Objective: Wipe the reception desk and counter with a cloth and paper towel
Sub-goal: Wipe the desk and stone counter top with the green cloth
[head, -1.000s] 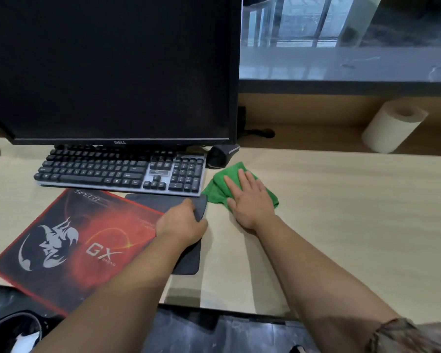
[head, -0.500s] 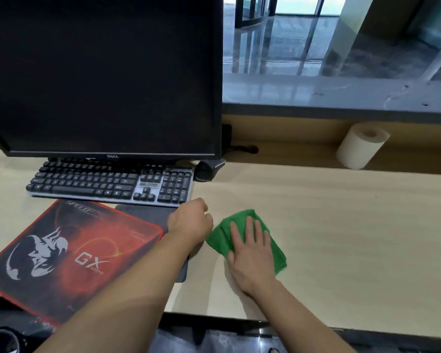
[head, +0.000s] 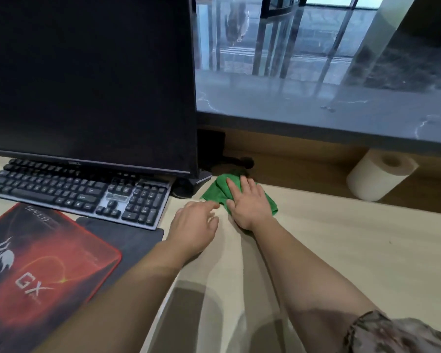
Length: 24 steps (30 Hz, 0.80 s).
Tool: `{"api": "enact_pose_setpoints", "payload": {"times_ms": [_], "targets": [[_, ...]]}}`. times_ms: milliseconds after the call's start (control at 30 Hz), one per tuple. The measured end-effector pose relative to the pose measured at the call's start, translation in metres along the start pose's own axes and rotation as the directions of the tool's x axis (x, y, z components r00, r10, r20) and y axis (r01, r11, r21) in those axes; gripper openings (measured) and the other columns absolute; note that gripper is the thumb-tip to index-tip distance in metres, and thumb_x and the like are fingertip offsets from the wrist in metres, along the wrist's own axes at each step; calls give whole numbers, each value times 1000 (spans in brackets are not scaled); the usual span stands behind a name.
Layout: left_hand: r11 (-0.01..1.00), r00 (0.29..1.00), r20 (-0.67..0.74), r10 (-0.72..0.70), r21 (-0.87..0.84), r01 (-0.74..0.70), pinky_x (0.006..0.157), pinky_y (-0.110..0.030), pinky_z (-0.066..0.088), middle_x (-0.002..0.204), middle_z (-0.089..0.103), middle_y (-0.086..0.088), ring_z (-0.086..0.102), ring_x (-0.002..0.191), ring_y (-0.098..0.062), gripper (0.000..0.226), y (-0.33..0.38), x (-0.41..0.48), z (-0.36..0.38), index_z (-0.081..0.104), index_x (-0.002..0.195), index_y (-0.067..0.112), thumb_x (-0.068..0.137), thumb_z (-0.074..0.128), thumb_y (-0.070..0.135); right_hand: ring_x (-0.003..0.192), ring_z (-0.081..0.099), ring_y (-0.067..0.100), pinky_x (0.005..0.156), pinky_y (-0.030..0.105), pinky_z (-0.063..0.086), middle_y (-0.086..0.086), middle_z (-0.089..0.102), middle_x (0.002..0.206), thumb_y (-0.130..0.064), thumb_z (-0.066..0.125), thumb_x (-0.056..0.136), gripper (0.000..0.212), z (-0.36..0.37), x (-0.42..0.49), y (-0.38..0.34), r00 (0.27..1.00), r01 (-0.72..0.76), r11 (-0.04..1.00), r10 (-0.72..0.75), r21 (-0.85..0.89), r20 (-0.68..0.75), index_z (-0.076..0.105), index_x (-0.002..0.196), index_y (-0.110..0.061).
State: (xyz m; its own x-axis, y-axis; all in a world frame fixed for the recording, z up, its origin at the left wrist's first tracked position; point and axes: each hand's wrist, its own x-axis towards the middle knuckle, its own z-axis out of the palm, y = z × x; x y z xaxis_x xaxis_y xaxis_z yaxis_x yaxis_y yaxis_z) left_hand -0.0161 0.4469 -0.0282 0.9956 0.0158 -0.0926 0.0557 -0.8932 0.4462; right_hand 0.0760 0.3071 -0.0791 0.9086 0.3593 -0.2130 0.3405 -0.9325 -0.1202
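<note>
A red mouse pad (head: 41, 263) and black keyboard (head: 74, 192) sit at the left of a pale desk (head: 341, 250). Just right of the keyboard, the left hand (head: 194, 230) has its fingers loosely spread, holding nothing. Beside it the right hand (head: 250, 207) presses straight fingers flat on a green cloth (head: 219, 192) at the desk's back edge, and a paper towel roll (head: 382, 177) sits farther right, below the grey counter (head: 316, 110).
</note>
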Motion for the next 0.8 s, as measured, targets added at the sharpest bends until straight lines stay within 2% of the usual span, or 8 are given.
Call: {"api": "enact_pose_setpoints", "payload": {"times_ms": [100, 167, 233, 333, 467, 567, 700, 800], "targets": [[1000, 1000, 9, 17, -19, -17, 99, -32, 38, 125, 63, 4, 47, 122, -20, 37, 21, 19, 13, 54, 131, 24, 95, 49, 26, 138, 27, 33, 113, 43, 18, 14, 26, 155, -43, 22, 102, 56, -7, 7, 39, 998, -56, 998, 56, -17, -5, 11, 154, -25], [1000, 1000, 20, 18, -11, -18, 99, -32, 39, 125, 63, 4, 47, 121, -20, 37, 37, 28, 19, 53, 132, 24, 95, 48, 26, 133, 34, 33, 110, 43, 23, 14, 32, 151, -44, 21, 102, 54, -10, -1, 72, 991, -137, 990, 137, -16, -3, 16, 152, -25], [1000, 999, 34, 16, -1, -16, 100, -34, 40, 125, 62, 3, 47, 121, -21, 37, 54, 36, 22, 52, 133, 24, 96, 48, 27, 137, 29, 34, 113, 43, 20, 14, 27, 154, -44, 20, 102, 55, -10, -18, 99, 977, -213, 977, 212, -27, -19, 14, 153, -24], [1000, 999, 42, 12, 4, -12, 102, -36, 39, 127, 61, 2, 45, 123, -22, 39, 82, 45, 27, 50, 134, 25, 96, 47, 28, 147, 8, 33, 120, 43, 6, 15, 8, 161, -41, 22, 102, 59, -2, -50, 115, 952, -300, 954, 301, 28, -55, 5, 155, -23], [999, 999, 19, 29, 24, -29, 103, -33, 35, 130, 59, 2, 44, 125, -22, 39, 107, 51, 33, 51, 133, 26, 95, 48, 29, 148, -6, 35, 120, 47, -3, 20, -8, 160, -38, 24, 102, 63, 10, -88, 85, 919, -386, 917, 392, 99, -44, -4, 155, -21], [1000, 1000, 1, 19, 19, -19, 104, -33, 34, 131, 58, 4, 44, 126, -20, 39, 113, 56, 35, 52, 132, 27, 94, 49, 29, 147, -7, 38, 118, 49, -4, 22, -9, 159, -37, 25, 102, 63, 12, -90, 66, 948, -309, 947, 314, 90, -44, -4, 155, -20], [999, 999, -47, 28, 42, -26, 100, -35, 39, 127, 61, 6, 49, 120, -20, 37, 104, 59, 40, 54, 130, 28, 93, 52, 30, 147, 7, 35, 119, 46, 3, 16, 8, 161, -41, 24, 102, 59, -5, -37, 84, 998, -59, 997, 61, 54, -27, 4, 155, -26], [999, 999, -43, 17, 29, -15, 101, -33, 40, 128, 60, 8, 50, 120, -16, 37, 93, 55, 52, 54, 131, 27, 94, 51, 31, 148, 6, 30, 120, 42, 4, 11, 7, 162, -43, 28, 101, 57, -22, 8, 117, 1000, -28, 998, 28, 55, 10, 10, 154, -31]]}}
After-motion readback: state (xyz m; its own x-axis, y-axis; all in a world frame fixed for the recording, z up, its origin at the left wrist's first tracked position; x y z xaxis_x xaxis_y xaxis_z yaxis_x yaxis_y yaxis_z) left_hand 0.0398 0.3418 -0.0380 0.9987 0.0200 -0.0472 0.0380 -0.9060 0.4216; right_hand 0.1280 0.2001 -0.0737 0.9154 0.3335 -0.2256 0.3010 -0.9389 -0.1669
